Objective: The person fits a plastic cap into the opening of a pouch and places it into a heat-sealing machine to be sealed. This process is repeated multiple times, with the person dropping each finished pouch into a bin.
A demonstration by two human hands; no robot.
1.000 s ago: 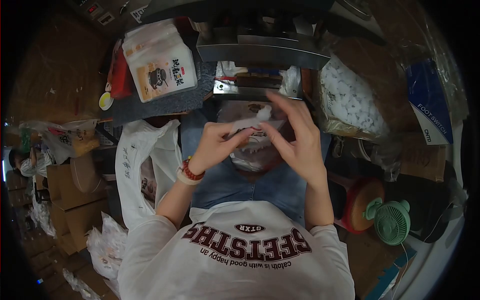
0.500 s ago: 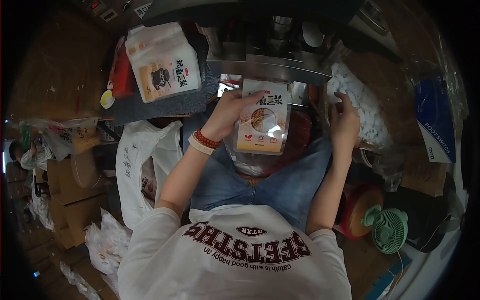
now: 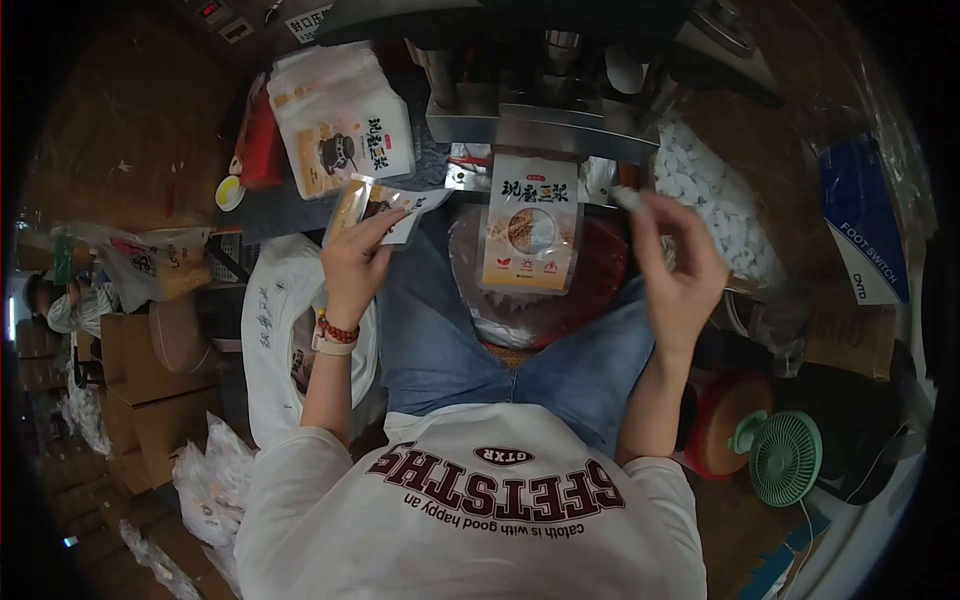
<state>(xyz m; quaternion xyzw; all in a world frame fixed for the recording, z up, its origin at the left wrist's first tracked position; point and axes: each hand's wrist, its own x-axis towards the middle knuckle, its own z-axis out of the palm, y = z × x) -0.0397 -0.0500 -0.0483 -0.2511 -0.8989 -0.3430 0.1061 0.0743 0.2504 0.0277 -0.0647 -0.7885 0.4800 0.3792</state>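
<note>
My left hand (image 3: 358, 255) is closed on a printed pouch (image 3: 400, 225), which is bent and tilted below the stack of similar pouches (image 3: 345, 150). Raised at the right, my right hand (image 3: 685, 255) pinches a small white piece (image 3: 626, 198) between thumb and fingers; its exact kind is too small to make out. Another printed pouch (image 3: 530, 225), with a round picture of beans, hangs upright under the front edge of the metal machine (image 3: 560, 125), untouched by either hand. Behind my right hand lies a heap of small white pieces (image 3: 705, 190).
A red, plastic-covered round thing (image 3: 600, 260) sits between my knees. To the left are a white bag (image 3: 265, 330) and a red box (image 3: 262, 145). A green fan (image 3: 785, 458) and a blue foot switch box (image 3: 860, 225) stand at the right.
My left hand has left the pouch at the machine and moved left, now holding another pouch. My right hand has come away from the white heap with a piece pinched in it.
</note>
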